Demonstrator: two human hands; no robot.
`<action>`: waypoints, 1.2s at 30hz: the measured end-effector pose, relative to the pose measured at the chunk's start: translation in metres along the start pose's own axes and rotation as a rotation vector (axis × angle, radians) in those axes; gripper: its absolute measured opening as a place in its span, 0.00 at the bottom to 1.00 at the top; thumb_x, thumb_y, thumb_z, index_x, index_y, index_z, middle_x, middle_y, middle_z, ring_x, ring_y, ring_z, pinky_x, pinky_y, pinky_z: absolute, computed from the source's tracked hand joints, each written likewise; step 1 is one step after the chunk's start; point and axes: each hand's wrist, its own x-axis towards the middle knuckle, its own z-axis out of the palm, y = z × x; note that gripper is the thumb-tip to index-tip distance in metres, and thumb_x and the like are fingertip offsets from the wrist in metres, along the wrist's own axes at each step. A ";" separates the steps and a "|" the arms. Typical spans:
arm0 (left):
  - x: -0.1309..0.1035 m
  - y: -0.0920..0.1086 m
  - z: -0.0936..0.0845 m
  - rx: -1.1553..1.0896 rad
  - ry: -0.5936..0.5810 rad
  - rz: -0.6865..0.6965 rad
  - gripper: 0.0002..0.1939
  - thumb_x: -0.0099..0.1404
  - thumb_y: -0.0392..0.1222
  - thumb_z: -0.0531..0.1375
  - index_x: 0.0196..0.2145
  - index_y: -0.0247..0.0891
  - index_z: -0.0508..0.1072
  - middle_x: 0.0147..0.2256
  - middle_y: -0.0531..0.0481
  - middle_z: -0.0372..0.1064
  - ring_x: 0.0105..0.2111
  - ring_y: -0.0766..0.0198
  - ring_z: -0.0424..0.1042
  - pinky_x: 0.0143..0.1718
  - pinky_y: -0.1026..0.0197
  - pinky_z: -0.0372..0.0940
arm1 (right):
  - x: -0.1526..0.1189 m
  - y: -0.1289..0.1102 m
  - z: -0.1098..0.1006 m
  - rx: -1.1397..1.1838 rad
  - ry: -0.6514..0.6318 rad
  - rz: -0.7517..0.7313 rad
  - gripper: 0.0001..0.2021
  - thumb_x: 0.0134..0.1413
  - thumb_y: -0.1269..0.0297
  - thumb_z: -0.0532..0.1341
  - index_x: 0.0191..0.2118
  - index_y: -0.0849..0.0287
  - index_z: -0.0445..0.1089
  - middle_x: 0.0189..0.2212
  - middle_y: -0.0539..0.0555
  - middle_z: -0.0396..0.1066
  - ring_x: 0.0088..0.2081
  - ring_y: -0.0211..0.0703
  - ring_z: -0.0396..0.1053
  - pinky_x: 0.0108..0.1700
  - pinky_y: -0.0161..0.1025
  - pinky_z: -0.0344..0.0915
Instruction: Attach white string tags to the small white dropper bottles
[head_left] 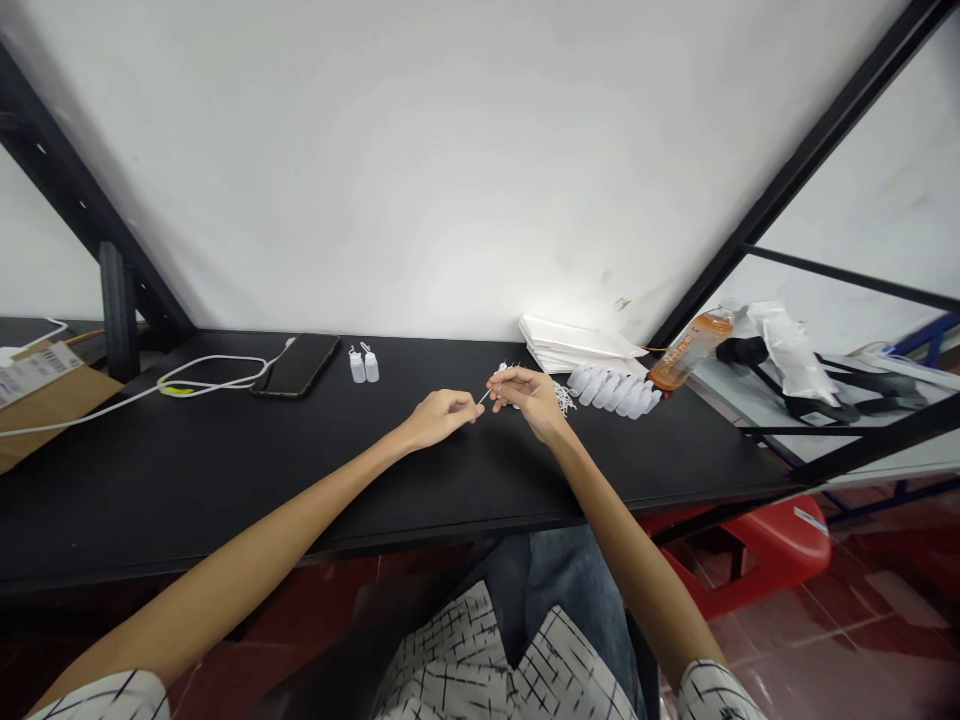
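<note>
A thin white strip, perhaps a cord (485, 396), stretches between my two hands above the black table. My left hand (444, 415) pinches its lower end between thumb and forefinger. At its upper end, my right hand (525, 395) has its fingers bent together around it. Partly hidden behind that hand lies a pile of small white loops or cords (564, 398). Just right of the pile, several small white plastic bottles (615, 390) lie in a row. Two small white bottles (364, 365) with loops at their caps stand upright to the left, apart from my hands.
White sheets (581, 345) are stacked against the wall, beside a tilted orange bottle (690, 350). A phone (298, 365) with a white cable (210, 373) lies left on the table (225, 470). A cardboard box (52, 405) sits far left; a red stool (772, 550) stands below right.
</note>
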 end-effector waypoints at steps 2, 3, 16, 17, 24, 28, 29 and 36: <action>0.000 -0.001 0.000 0.013 0.010 0.011 0.18 0.63 0.54 0.56 0.26 0.37 0.71 0.25 0.53 0.66 0.27 0.65 0.64 0.33 0.62 0.58 | 0.001 0.002 -0.002 -0.033 0.023 -0.014 0.15 0.41 0.54 0.71 0.32 0.60 0.75 0.29 0.53 0.73 0.30 0.40 0.70 0.28 0.39 0.72; 0.000 -0.001 0.000 0.013 0.019 0.017 0.16 0.62 0.53 0.57 0.27 0.37 0.72 0.27 0.53 0.68 0.29 0.64 0.65 0.35 0.62 0.59 | 0.002 0.002 -0.004 -0.065 0.048 -0.030 0.15 0.42 0.54 0.70 0.33 0.59 0.75 0.29 0.53 0.72 0.30 0.41 0.70 0.28 0.39 0.71; 0.006 -0.016 -0.007 0.098 0.183 0.033 0.07 0.58 0.43 0.58 0.28 0.38 0.73 0.33 0.51 0.70 0.33 0.63 0.67 0.37 0.61 0.60 | -0.015 0.010 -0.086 -1.194 0.431 -0.540 0.07 0.56 0.68 0.57 0.32 0.59 0.73 0.32 0.55 0.73 0.27 0.38 0.68 0.28 0.35 0.62; 0.006 -0.017 -0.007 0.102 0.187 0.031 0.07 0.57 0.43 0.57 0.28 0.38 0.72 0.32 0.51 0.70 0.33 0.63 0.67 0.37 0.61 0.60 | -0.018 0.010 -0.087 -1.211 0.408 -0.526 0.07 0.55 0.68 0.57 0.32 0.59 0.73 0.32 0.55 0.73 0.27 0.38 0.68 0.28 0.35 0.62; 0.007 -0.020 -0.007 0.103 0.181 0.042 0.07 0.57 0.44 0.59 0.28 0.38 0.74 0.30 0.52 0.72 0.32 0.62 0.69 0.35 0.62 0.62 | -0.024 0.018 -0.069 -1.310 0.279 -0.561 0.07 0.56 0.64 0.60 0.35 0.58 0.75 0.35 0.57 0.74 0.38 0.46 0.70 0.35 0.38 0.65; 0.007 -0.023 -0.005 0.106 0.167 0.082 0.07 0.57 0.44 0.60 0.30 0.40 0.75 0.35 0.50 0.75 0.35 0.61 0.71 0.39 0.60 0.63 | -0.022 0.021 -0.062 -1.340 0.201 -0.603 0.07 0.58 0.64 0.61 0.35 0.57 0.76 0.37 0.57 0.73 0.42 0.47 0.69 0.37 0.39 0.65; 0.007 -0.024 -0.005 0.111 0.161 0.087 0.07 0.58 0.44 0.60 0.30 0.40 0.76 0.36 0.50 0.75 0.35 0.61 0.71 0.39 0.59 0.63 | -0.022 0.022 -0.062 -1.343 0.185 -0.613 0.07 0.58 0.64 0.60 0.35 0.57 0.77 0.37 0.57 0.73 0.42 0.47 0.68 0.38 0.39 0.65; 0.007 -0.025 -0.005 0.132 0.118 0.121 0.07 0.61 0.45 0.59 0.33 0.40 0.74 0.36 0.50 0.74 0.36 0.61 0.71 0.40 0.59 0.62 | -0.022 0.020 -0.056 -1.388 0.114 -0.658 0.08 0.59 0.65 0.60 0.31 0.56 0.77 0.39 0.58 0.71 0.43 0.48 0.65 0.42 0.44 0.61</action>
